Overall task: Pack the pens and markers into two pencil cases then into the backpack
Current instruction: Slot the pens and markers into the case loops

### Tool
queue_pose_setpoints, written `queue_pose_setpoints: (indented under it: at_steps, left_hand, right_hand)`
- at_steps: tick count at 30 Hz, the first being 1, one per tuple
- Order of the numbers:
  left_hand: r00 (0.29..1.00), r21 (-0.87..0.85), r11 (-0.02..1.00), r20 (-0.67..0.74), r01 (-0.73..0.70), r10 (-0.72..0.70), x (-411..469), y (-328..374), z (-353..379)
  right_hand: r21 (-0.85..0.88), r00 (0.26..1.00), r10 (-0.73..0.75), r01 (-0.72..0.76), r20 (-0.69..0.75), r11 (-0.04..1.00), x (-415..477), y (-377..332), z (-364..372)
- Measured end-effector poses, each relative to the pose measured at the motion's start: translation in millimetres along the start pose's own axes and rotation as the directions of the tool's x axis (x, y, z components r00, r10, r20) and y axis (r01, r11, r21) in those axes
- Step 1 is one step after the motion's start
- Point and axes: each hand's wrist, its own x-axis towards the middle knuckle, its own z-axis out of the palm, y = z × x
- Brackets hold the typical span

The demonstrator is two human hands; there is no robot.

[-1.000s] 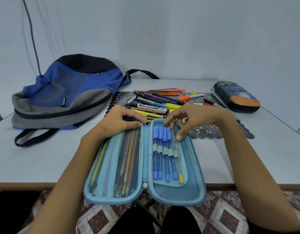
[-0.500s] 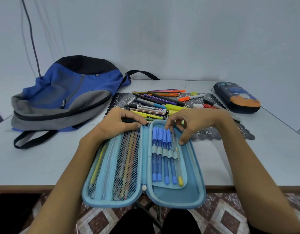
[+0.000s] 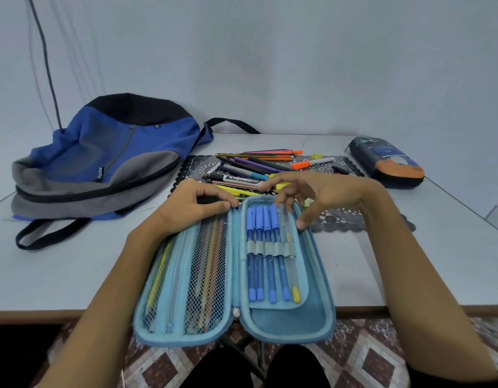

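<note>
On my feed, the right hand rests fingertips on the clear pen, can't tell if it's pinching. Left hand grips the open pencil case by its far edge on the desk; loose markers behind, backpack off left.

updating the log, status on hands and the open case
Left hand holds light blue case rim. Right hand fingertips at clear pen, grip unclear. Loose markers on mat; nothing in the way.
</note>
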Motion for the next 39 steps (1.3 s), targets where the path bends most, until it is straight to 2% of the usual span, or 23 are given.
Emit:
queue_pose_setpoints:
  at_steps: [3, 5, 7, 14, 23, 26, 28, 30, 32, 35, 39]
  left_hand:
    - [1.000, 0.022, 1.000, -0.007, -0.010, 0.010, 0, 0, 1]
    - [1.000, 0.040, 0.999, -0.006, -0.014, 0.015, 0, 0, 1]
    - [1.000, 0.047, 0.999, -0.015, -0.022, 0.023, 0, 1, 1]
    - [0.993, -0.093, 0.988, -0.016, -0.121, 0.120, -1, 7, 2]
    - [0.997, -0.276, 0.958, 0.001, -0.074, 0.078, 0, 8, 4]
    - [0.998, -0.296, 0.953, -0.006, -0.062, 0.063, 0, 8, 5]
    - [0.999, -0.298, 0.954, -0.013, -0.045, 0.043, 0, 6, 5]
    - [0.999, -0.297, 0.954, -0.015, -0.036, 0.033, 0, 6, 5]
    - [0.999, -0.297, 0.954, -0.012, -0.040, 0.038, 0, 6, 4]
    - [0.999, -0.304, 0.952, -0.006, -0.041, 0.042, 0, 7, 4]
    - [0.999, -0.302, 0.953, -0.007, -0.036, 0.035, 0, 7, 3]
  right_hand:
    - [0.168, 0.995, -0.026, 0.042, -0.095, 0.985, -2, -3, 0]
    - [0.202, 0.981, -0.043, 0.081, -0.188, 0.976, 3, -8, 6]
    - [0.147, 0.970, -0.051, 0.088, -0.238, 0.985, 12, -15, 16]
    - [-0.033, 0.959, 0.004, -0.013, -0.282, 0.999, 39, -24, 42]
    - [-0.096, 0.967, -0.015, -0.010, -0.253, 0.995, 34, -27, 40]
    - [-0.020, 0.922, -0.021, 0.014, -0.387, 1.000, 17, -27, 26]
    - [0.026, 0.841, -0.020, 0.041, -0.541, 0.999, 4, -18, 9]
    - [0.001, 0.758, 0.017, -0.021, -0.652, 1.000, -6, -3, -7]
    - [-0.069, 0.721, 0.101, -0.203, -0.686, 0.977, -12, 14, -16]
    - [-0.183, 0.745, 0.237, -0.433, -0.623, 0.883, -14, 29, -19]
    - [-0.215, 0.774, 0.260, -0.452, -0.578, 0.866, -7, 29, -13]
